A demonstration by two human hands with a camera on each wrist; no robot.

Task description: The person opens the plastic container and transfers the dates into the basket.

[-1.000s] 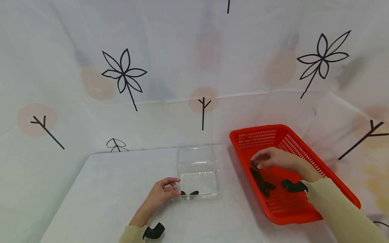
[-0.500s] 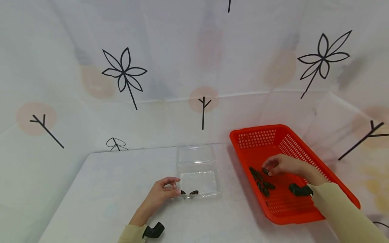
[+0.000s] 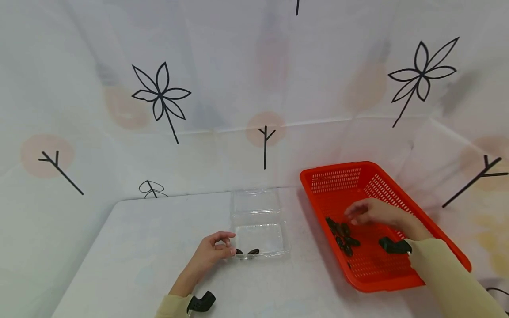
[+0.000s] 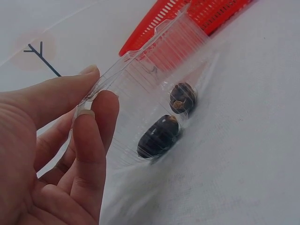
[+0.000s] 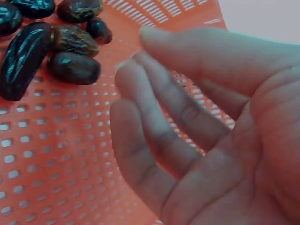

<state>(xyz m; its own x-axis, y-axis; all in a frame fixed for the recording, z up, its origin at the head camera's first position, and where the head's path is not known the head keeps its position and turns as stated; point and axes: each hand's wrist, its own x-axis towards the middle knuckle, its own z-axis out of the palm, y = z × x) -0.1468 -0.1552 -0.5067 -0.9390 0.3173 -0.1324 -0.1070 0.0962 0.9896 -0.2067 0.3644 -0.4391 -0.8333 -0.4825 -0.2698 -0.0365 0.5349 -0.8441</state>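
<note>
My left hand (image 3: 210, 251) pinches the rim of a hinged clear plastic box (image 3: 260, 237) between thumb and fingertips, at the box's near left corner. Two dark dates lie in the box against its near wall: one date (image 4: 158, 137) is smooth and long, and beside it the other date (image 4: 182, 98) shows its stem end. My right hand (image 3: 371, 213) hovers inside the red basket (image 3: 338, 170), fingers loosely bent and holding nothing. Just left of its fingertips is a cluster of dates along the basket's left side, including a wrinkled black date (image 5: 26, 61) and a brown date (image 5: 72, 40).
The box's lid (image 3: 256, 202) lies folded back toward the wall. A white cloth covers the table (image 3: 159, 238), and a patterned sheet (image 3: 222, 88) hangs behind it. Both wrists carry black camera mounts (image 3: 202, 302) over pale sleeves.
The right hand has moved right and toward me with a date, then let it go beside the other dates in the basket. The left hand has stayed on the box rim.
</note>
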